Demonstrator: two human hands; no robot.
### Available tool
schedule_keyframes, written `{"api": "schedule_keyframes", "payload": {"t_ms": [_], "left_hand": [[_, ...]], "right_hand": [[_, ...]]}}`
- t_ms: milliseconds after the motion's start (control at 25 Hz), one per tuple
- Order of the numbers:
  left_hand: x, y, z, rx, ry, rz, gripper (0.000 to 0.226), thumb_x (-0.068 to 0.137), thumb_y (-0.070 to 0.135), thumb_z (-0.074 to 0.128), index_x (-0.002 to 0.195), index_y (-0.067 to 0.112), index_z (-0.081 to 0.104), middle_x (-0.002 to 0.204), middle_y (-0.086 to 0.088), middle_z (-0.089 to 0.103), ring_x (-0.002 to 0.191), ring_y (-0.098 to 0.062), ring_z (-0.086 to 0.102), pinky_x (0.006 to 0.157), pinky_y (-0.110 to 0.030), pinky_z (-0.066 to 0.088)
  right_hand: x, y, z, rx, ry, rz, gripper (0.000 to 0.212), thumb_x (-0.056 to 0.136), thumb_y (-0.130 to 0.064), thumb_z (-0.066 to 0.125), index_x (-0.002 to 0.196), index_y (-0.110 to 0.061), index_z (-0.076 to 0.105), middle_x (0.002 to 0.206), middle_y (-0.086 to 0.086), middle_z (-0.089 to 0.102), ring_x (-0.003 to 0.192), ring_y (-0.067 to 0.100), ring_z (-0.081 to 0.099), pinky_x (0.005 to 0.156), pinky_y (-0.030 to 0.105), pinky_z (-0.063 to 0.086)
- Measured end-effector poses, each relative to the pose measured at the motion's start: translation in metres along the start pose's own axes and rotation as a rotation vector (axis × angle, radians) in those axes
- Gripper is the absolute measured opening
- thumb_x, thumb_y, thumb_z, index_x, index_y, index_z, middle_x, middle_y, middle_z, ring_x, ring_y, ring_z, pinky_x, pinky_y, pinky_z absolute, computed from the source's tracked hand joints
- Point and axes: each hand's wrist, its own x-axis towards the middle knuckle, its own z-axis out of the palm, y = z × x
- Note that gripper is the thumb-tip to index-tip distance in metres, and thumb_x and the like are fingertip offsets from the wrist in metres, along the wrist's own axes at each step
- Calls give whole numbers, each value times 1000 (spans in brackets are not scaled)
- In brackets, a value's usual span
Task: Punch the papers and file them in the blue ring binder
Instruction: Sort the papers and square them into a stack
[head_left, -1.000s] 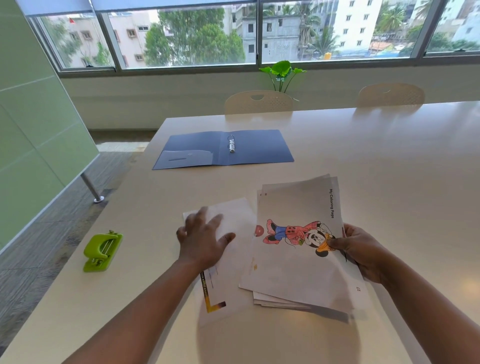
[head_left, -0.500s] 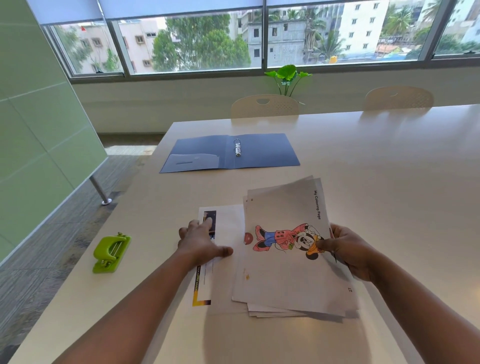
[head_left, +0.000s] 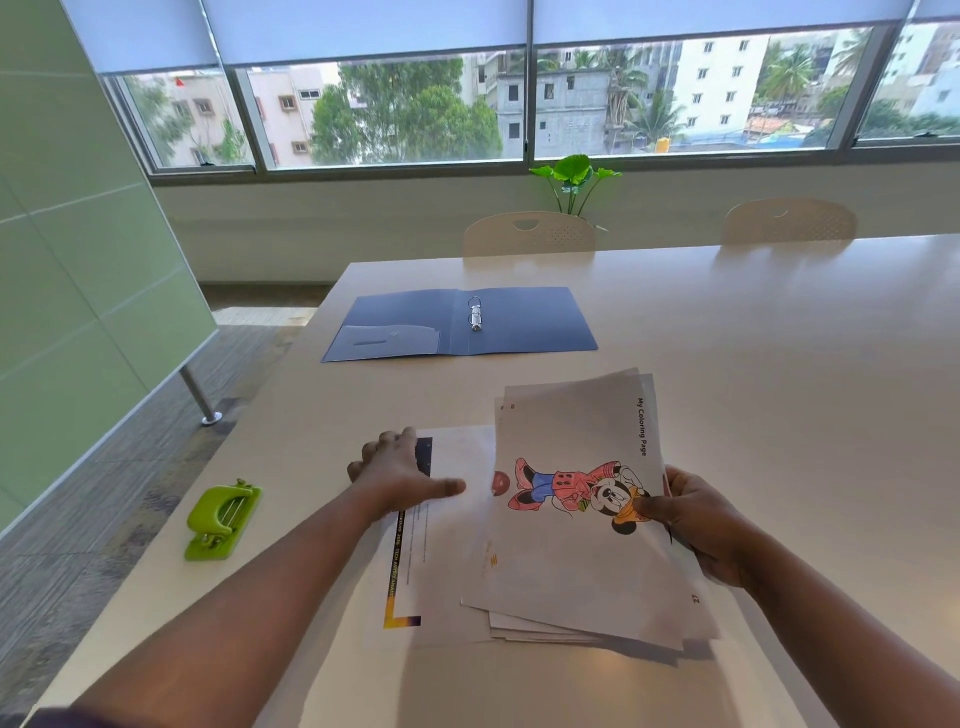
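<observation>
A stack of papers (head_left: 576, 566) with a coloured cartoon page on top is lifted slightly off the table; my right hand (head_left: 696, 525) grips its right edge, thumb on the drawing. A single printed sheet (head_left: 447, 561) with a dark and yellow margin lies flat to the left of the stack, and my left hand (head_left: 400, 473) presses on its upper left part with fingers spread. The blue ring binder (head_left: 524, 325) lies open farther back, metal rings at its spine. A green hole punch (head_left: 221, 519) sits near the table's left edge.
The long beige table (head_left: 779, 364) stretches to the right. Two cream chairs (head_left: 530, 234) stand at its far side, with a green plant (head_left: 574, 176) behind them. On the left, a green partition (head_left: 78, 260) and the floor drop beside the table edge.
My left hand slid the single sheet leftward, out from beside the stack, so more of its printed margin shows. My right hand lifted and turned the stack slightly. The camera tilted up.
</observation>
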Motion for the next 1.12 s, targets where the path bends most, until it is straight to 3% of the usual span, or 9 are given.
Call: {"api": "schedule_keyframes", "payload": {"t_ms": [160,320,480,560,640,720,880,1040,1120], "left_hand": [[13,3,-24,121,-210,97,141,41,87,77,155,22,26,163,-4,26,148,-29,24,118,-50,26],[16,1,-27,53,-249,123,93,40,65,91,116,29,51,117,1,59,110,-21,52,99,-45,49],[15,-2,-18,-151,-78,155,74,46,40,93,112,28,59,102,5,68,99,-20,65,90,-44,58],[11,0,-17,-261,33,158,71,52,22,92,114,22,59,109,-1,67,103,-24,66,89,-42,58],[2,6,-24,-373,141,142,90,59,10,92,136,22,47,136,-9,50,116,-27,58,91,-33,53],[-10,14,-40,-471,258,162,124,65,6,93,159,29,15,156,-11,23,126,-24,49,91,-27,48],[-42,27,-86,-638,423,359,139,68,2,91,159,33,-8,144,0,39,119,-9,46,88,-13,40],[-57,32,-125,-760,465,473,141,59,19,98,154,52,-2,148,-1,48,134,-18,49,109,-45,46],[-60,32,-139,-804,425,516,145,49,34,100,152,56,1,149,-1,48,138,-18,47,110,-48,44]], "right_hand": [[-6,-1,4,-25,-3,-15,36,94,10,54,118,-16,60,98,15,78,89,39,75,74,54,62],[-8,-1,4,-22,12,-14,37,94,10,56,118,-17,60,102,16,77,89,39,75,77,57,61],[-8,2,3,3,34,-38,33,96,6,56,120,-16,58,102,18,77,96,42,73,91,65,54],[-7,4,3,23,49,-47,33,96,4,56,120,-18,57,102,17,77,97,42,73,92,65,53],[-7,5,4,39,65,-70,34,96,6,55,121,-16,57,104,16,76,98,39,73,96,64,51],[-5,7,4,58,86,-108,34,95,10,54,121,-12,58,105,17,76,98,37,73,101,61,48],[-4,6,2,147,147,-165,34,94,13,53,118,-12,58,104,15,76,99,37,70,101,56,48],[-2,-5,0,99,147,-319,30,97,10,47,122,-2,58,96,29,73,90,38,70,93,47,51],[1,-14,-2,105,155,-385,29,98,9,46,122,-1,59,98,33,71,88,39,69,90,48,50]]}}
